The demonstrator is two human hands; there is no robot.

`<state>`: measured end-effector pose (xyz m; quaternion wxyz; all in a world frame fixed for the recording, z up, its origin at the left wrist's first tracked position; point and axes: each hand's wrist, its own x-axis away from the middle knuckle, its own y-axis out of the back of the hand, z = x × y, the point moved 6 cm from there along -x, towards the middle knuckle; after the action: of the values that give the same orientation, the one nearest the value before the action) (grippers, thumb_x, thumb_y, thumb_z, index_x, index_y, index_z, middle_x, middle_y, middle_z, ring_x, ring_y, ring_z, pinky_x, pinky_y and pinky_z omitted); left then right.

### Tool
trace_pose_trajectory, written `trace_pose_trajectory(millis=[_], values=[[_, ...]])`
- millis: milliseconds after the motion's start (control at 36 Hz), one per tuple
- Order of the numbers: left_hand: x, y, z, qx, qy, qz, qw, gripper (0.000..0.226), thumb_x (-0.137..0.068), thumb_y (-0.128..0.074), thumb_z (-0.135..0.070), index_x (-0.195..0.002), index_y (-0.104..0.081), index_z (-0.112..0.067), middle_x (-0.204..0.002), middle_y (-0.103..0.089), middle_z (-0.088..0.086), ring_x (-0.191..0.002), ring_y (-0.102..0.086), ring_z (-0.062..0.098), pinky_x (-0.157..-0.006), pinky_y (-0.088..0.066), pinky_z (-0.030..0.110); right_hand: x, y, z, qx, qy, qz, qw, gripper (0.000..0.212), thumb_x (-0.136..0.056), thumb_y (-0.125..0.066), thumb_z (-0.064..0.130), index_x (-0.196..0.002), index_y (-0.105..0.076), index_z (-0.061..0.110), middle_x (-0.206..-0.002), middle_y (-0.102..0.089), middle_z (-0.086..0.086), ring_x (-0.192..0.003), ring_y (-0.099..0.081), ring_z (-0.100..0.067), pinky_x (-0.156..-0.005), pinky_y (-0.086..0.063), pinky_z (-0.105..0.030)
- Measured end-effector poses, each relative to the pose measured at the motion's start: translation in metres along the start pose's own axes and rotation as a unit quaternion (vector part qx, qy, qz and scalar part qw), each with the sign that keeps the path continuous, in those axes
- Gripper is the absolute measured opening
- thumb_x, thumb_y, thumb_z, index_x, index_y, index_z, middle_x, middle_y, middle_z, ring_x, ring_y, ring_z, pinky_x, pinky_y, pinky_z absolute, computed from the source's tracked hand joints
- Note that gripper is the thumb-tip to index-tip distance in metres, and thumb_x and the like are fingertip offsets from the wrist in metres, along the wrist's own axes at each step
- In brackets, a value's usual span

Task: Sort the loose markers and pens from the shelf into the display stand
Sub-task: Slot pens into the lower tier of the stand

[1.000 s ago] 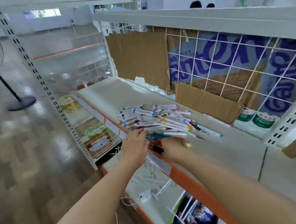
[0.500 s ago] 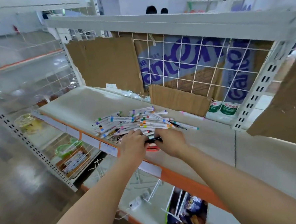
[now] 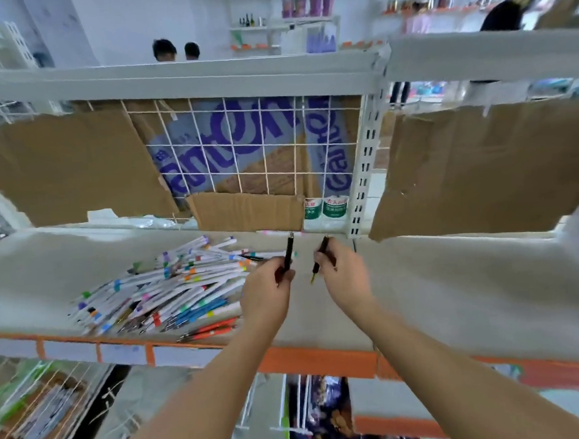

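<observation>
A: Well, two dark pieces up off the shelf (image 3: 454, 277). Left hand (image 3: 269, 295) curled round a black cap (image 3: 288, 253), held nearly upright. Right hand (image 3: 344, 277) pinching a dark pen (image 3: 321, 258), tilted, gold tip pointing down and left. Apart from each other, a small gap between.

B: And the loose pile?

A: Just left of the left hand. A heap of markers (image 3: 170, 287), mostly white with coloured bands, fanned across the shelf surface. Blue pens (image 3: 199, 313) at the near side of the heap; orange pens (image 3: 210, 331) lying right along the front lip (image 3: 127, 353), close to the orange strip.

B: Open room?

A: Bare grey shelf to the right of both hands, running wide toward the far end. Some bare surface also behind the heap, up to the cardboard flap (image 3: 247, 210) at the back.

B: Back edge?

A: Closed off by a white wire grid (image 3: 243, 147) with printed cardboard behind it. A slotted upright post (image 3: 363, 167) just beyond the right hand. Overhead, the grey edge of the next shelf (image 3: 205, 77).

B: Display stand?

A: Nowhere clear in view. Below the front lip, only a lower tier with hooks and packaged goods, blurred.
</observation>
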<state>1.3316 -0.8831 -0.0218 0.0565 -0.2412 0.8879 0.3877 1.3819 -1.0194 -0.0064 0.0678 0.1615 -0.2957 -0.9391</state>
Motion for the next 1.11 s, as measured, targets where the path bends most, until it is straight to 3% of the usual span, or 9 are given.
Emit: trace_pose_trajectory(millis=[83,222,389,583,667,806,861,972,1111], values=[[0.003,-0.02,-0.02,0.027,-0.017,-0.006,0.999,0.013,-0.091,-0.058,-0.018,-0.101,-0.066,-0.015,-0.091,-0.068,0.005,-0.085,-0.06,0.029,-0.062,-0.039,0.032,0.007,0.036,-0.027,0.038,-0.015,-0.059,0.997,0.011,-0.096,-0.044,0.015,-0.089,-0.052,0.013,-0.081,-0.065,-0.008,-0.077,-0.06,-0.031,-0.069,-0.047,-0.044],[0.013,-0.057,-0.058,0.062,-0.03,-0.001,0.998,0.017,-0.09,-0.061,-0.015,-0.105,-0.066,-0.012,-0.098,-0.069,0.008,-0.09,-0.062,0.031,-0.072,-0.047,0.035,0.028,0.099,-0.071,0.035,-0.063,-0.134,0.988,0.008,-0.098,-0.04,0.019,-0.093,-0.047,0.018,-0.075,-0.063,-0.003,-0.072,-0.06,-0.029,-0.069,-0.05,-0.045],[0.033,-0.105,-0.115,0.068,-0.058,0.012,0.996,0.017,-0.089,-0.061,-0.014,-0.105,-0.067,-0.01,-0.097,-0.065,0.011,-0.086,-0.061,0.032,-0.07,-0.043,0.031,0.06,0.182,-0.117,0.074,-0.06,-0.195,0.976,0.004,-0.095,-0.044,0.01,-0.098,-0.048,0.01,-0.081,-0.064,-0.004,-0.075,-0.059,-0.032,-0.069,-0.049,-0.043],[0.07,-0.168,-0.189,0.077,-0.106,0.027,0.991,0.014,-0.089,-0.06,-0.014,-0.102,-0.064,-0.008,-0.091,-0.062,0.011,-0.079,-0.06,0.032,-0.063,-0.039,0.031,0.105,0.281,-0.169,0.136,-0.066,-0.238,0.96,0.023,-0.095,-0.049,0.007,-0.117,-0.052,0.003,-0.084,-0.065,-0.014,-0.076,-0.059,-0.034,-0.063,-0.042,-0.04],[0.086,-0.197,-0.22,0.094,-0.116,0.034,0.988,0.004,-0.086,-0.061,-0.01,-0.089,-0.059,-0.008,-0.077,-0.063,0.009,-0.07,-0.058,0.033,-0.059,-0.038,0.033,0.121,0.319,-0.193,0.155,-0.074,-0.247,0.954,0.006,-0.094,-0.053,0.011,-0.096,-0.055,0.006,-0.075,-0.062,-0.006,-0.07,-0.057,-0.031,-0.056,-0.033,-0.035],[0.112,-0.23,-0.269,0.106,-0.142,0.047,0.983,0.004,-0.084,-0.059,-0.005,-0.087,-0.057,-0.006,-0.071,-0.058,0.005,-0.07,-0.052,0.032,-0.057,-0.034,0.033,0.144,0.375,-0.225,0.168,-0.097,-0.293,0.936,0.011,-0.094,-0.056,0.018,-0.085,-0.052,0.013,-0.072,-0.053,0.006,-0.063,-0.048,-0.021,-0.052,-0.03,-0.03],[0.119,-0.242,-0.285,0.118,-0.158,0.052,0.979,0.004,-0.086,-0.056,-0.011,-0.087,-0.057,-0.008,-0.07,-0.058,0.004,-0.069,-0.053,0.031,-0.058,-0.036,0.035,0.15,0.394,-0.238,0.168,-0.114,-0.315,0.927,0.016,-0.094,-0.056,0.018,-0.081,-0.048,0.015,-0.068,-0.052,0.005,-0.06,-0.046,-0.021,-0.048,-0.026,-0.029],[0.122,-0.269,-0.309,0.156,-0.151,0.081,0.973,0.03,-0.086,-0.04,-0.04,-0.096,-0.057,-0.016,-0.075,-0.063,0.0,-0.072,-0.059,0.026,-0.064,-0.047,0.04,0.158,0.425,-0.262,0.163,-0.136,-0.354,0.911,0.017,-0.094,-0.056,0.017,-0.078,-0.049,0.014,-0.069,-0.051,0.003,-0.06,-0.045,-0.02,-0.046,-0.026,-0.027],[0.113,-0.297,-0.335,0.18,-0.175,0.093,0.964,0.035,-0.087,-0.033,-0.049,-0.078,-0.047,-0.019,-0.069,-0.059,0.001,-0.068,-0.056,0.023,-0.062,-0.045,0.043,0.157,0.456,-0.278,0.171,-0.146,-0.397,0.89,0.011,-0.092,-0.058,0.013,-0.087,-0.058,0.004,-0.084,-0.05,-0.002,-0.065,-0.047,-0.025,-0.051,-0.029,-0.03]])
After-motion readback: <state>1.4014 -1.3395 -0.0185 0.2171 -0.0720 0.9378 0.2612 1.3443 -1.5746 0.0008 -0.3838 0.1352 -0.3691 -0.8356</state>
